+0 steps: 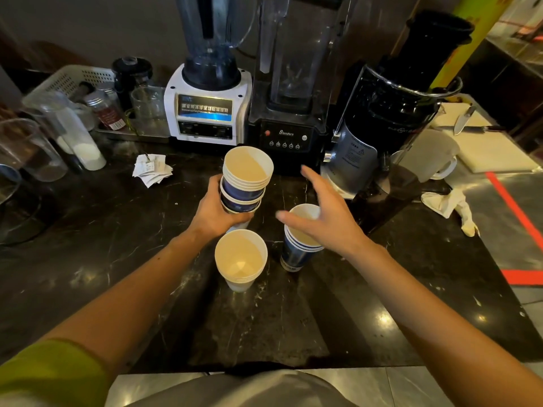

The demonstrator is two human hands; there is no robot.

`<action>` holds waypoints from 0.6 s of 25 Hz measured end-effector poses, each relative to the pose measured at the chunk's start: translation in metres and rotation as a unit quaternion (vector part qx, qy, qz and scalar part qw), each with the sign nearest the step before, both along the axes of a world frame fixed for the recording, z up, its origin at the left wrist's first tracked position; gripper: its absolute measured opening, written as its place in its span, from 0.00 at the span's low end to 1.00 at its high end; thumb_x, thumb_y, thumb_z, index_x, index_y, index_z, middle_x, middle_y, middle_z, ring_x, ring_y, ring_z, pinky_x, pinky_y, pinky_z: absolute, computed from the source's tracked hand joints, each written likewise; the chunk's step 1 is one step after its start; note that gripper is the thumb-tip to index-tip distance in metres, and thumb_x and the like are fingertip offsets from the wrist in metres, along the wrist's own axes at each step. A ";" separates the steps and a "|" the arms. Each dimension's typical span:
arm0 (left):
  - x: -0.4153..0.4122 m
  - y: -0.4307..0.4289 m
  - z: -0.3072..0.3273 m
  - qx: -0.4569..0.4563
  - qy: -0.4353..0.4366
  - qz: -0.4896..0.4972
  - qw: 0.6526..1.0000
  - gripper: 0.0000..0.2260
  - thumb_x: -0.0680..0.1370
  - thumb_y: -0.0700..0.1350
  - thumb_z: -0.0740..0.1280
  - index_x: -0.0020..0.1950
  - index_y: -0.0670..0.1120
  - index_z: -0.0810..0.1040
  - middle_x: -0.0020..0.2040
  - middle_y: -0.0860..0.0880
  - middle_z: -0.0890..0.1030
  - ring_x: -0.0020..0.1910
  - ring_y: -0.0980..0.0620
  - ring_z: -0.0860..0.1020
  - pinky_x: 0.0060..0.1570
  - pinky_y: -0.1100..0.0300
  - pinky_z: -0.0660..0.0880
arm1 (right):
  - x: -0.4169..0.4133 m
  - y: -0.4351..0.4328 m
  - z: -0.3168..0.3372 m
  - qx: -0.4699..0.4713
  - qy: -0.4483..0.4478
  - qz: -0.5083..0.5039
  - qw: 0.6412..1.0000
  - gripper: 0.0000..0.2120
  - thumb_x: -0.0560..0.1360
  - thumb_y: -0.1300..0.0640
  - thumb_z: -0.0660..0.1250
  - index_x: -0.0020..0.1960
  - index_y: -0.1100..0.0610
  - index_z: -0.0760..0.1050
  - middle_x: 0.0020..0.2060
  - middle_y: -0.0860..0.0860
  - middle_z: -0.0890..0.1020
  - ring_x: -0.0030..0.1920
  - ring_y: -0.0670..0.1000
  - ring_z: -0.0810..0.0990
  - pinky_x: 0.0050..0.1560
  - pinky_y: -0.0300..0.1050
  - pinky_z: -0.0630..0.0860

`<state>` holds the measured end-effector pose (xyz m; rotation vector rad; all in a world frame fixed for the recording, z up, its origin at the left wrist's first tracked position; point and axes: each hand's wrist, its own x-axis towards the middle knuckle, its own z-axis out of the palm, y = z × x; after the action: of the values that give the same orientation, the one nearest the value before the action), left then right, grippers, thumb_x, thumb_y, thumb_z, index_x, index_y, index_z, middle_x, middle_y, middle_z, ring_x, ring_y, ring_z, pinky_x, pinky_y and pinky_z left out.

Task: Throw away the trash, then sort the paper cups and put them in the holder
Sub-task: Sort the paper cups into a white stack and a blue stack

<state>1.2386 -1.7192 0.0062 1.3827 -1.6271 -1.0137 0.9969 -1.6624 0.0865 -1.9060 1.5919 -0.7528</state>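
My left hand (216, 211) grips a tall nested stack of paper cups (246, 179), blue ones with white ones on top, near the middle of the dark marble counter (117, 259). In front of it stands a short stack of white cups (241, 259). To the right stands a short stack of blue cups (296, 248). My right hand (326, 218) hovers just above that blue stack, fingers spread and holding nothing. Crumpled paper slips (151, 169) lie on the counter to the left. No cup holder can be made out.
Behind the cups stand a white blender (207, 113), a black blender (286, 133) and a black juicer (382, 121). Clear plastic cups (38, 148) and a tray of jars (114, 113) sit at left. A cutting board with a knife (464, 120) and a crumpled cloth (449, 204) lie at right.
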 end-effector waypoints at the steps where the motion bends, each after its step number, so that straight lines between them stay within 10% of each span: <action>1: 0.001 0.000 0.000 0.003 0.001 -0.003 1.000 0.43 0.65 0.47 0.81 0.73 0.51 0.58 0.62 0.59 0.71 0.61 0.57 0.72 0.48 0.77 0.69 | 0.015 -0.013 0.005 -0.005 0.000 0.011 1.000 0.50 0.65 0.28 0.70 0.78 0.44 0.51 0.78 0.45 0.59 0.75 0.46 0.58 0.68 0.42 0.59; 8: 0.008 0.006 0.001 0.017 0.014 0.012 1.000 0.43 0.66 0.47 0.80 0.73 0.50 0.57 0.60 0.59 0.70 0.60 0.58 0.72 0.42 0.80 0.71 | 0.074 -0.065 0.012 -0.008 -0.042 0.061 0.997 0.43 0.67 0.42 0.78 0.74 0.55 0.64 0.68 0.51 0.74 0.64 0.47 0.72 0.63 0.46 0.72; 15: 0.012 0.009 0.018 -0.031 0.096 0.035 0.994 0.40 0.71 0.46 0.77 0.76 0.57 0.57 0.66 0.68 0.69 0.65 0.71 0.69 0.58 0.72 0.71 | 0.078 -0.069 0.007 -0.026 -0.025 0.087 0.996 0.39 0.67 0.43 0.77 0.72 0.54 0.68 0.66 0.52 0.75 0.66 0.50 0.72 0.66 0.50 0.73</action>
<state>1.2507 -1.7099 0.0246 1.2510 -1.4484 -1.0132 1.0753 -1.7314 0.0936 -2.0161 1.3664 -0.7671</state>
